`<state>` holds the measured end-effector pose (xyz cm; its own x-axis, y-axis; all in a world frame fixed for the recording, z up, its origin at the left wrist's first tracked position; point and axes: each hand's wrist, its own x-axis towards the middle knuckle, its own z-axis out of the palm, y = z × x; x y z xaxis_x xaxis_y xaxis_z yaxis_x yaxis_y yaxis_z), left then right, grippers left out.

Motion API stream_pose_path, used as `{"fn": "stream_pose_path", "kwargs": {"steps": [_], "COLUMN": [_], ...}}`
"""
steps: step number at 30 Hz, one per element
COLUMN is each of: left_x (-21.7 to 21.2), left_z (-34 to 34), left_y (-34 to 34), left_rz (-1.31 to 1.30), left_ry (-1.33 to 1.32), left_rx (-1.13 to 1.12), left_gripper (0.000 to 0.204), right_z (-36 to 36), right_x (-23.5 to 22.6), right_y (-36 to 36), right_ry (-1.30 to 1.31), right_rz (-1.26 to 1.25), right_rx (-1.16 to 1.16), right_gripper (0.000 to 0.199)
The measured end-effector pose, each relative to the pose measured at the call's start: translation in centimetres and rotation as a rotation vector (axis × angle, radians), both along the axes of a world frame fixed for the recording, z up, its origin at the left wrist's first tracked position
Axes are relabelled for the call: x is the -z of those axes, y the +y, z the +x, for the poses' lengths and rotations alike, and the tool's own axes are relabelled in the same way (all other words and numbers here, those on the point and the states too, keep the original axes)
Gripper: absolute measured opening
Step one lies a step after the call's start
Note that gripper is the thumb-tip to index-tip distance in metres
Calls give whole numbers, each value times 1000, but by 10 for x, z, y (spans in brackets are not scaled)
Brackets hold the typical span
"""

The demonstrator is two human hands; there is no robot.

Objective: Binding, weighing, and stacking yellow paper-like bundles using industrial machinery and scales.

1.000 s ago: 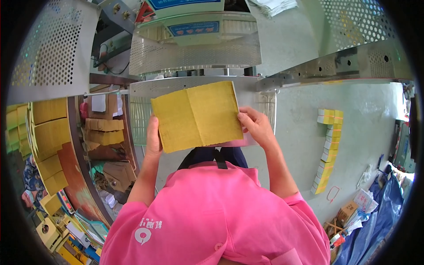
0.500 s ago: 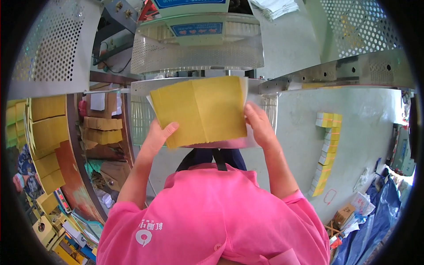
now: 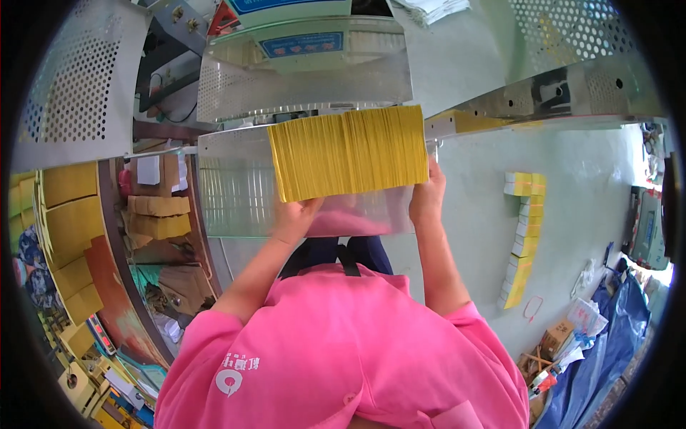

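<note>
1. Head view, upper centre: thick stack of yellow paper sheets (image 3: pixel 349 151), edges fanned toward the camera, held over a shiny metal tray (image 3: pixel 236 193) of a grey machine (image 3: pixel 304 64).
2. Left hand (image 3: pixel 293 214) at the stack's 7 o'clock corner, pressed up under the lower edge, fingers hidden behind the paper.
3. Right hand (image 3: pixel 427 196) at the stack's 4 o'clock corner, clamped on the side edge, thumb along the paper.
4. Hands well apart, one at each lower corner, both closed on the stack.
5. Below the hands, at 6 o'clock of the picture: pink shirt (image 3: pixel 343 343) with a dark strap at the collar.
6. At 3 o'clock of the stack: slanted metal rail (image 3: pixel 557 89) with holes, running toward the right rim.
7. At 4 o'clock, on the pale grey floor (image 3: pixel 479 214): column of small yellow bundles (image 3: pixel 524 236), well apart from the hands.
8. At 9 o'clock: perforated metal panel (image 3: pixel 78 86), and lower down shelves with more yellow sheets (image 3: pixel 68 222) and brown packets (image 3: pixel 157 214).
9. At 5 o'clock near the rim: blue bag (image 3: pixel 607 343) and small boxes.
</note>
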<state>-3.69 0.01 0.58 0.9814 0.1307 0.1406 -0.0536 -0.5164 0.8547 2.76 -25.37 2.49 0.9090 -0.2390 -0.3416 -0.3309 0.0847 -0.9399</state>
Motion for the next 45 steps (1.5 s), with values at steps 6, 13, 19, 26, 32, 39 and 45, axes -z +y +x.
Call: {"fn": "stream_pose_path", "kwargs": {"steps": [6, 13, 19, 26, 32, 39, 45], "left_x": [11, 25, 12, 34, 0, 17, -6], "left_z": [28, 20, 21, 14, 27, 13, 21], "left_y": [-30, -7, -6, 3, -11, -4, -17], "left_rz": [23, 29, -211, -273, -319, -590, -529], "left_ry": [17, 141, 128, 131, 144, 198, 134], "left_rx": [-87, -49, -51, -72, -11, -30, -11], "left_gripper": [37, 78, 87, 67, 55, 47, 41], "right_z": [20, -28, 30, 63, 108, 111, 80], "right_x": [-3, -100, -143, -144, -105, -139, -122], "right_y": [-11, -14, 50, 57, 98, 102, 87], "right_ry": [-39, -657, -828, -809, -968, -1027, -881], "right_rz": [243, -624, -1075, -1184, -1293, -1157, -1028], "right_rx": [175, -133, -676, -838, -807, -760, -902], "right_gripper": [18, 24, 60, 71, 65, 61, 52]}}
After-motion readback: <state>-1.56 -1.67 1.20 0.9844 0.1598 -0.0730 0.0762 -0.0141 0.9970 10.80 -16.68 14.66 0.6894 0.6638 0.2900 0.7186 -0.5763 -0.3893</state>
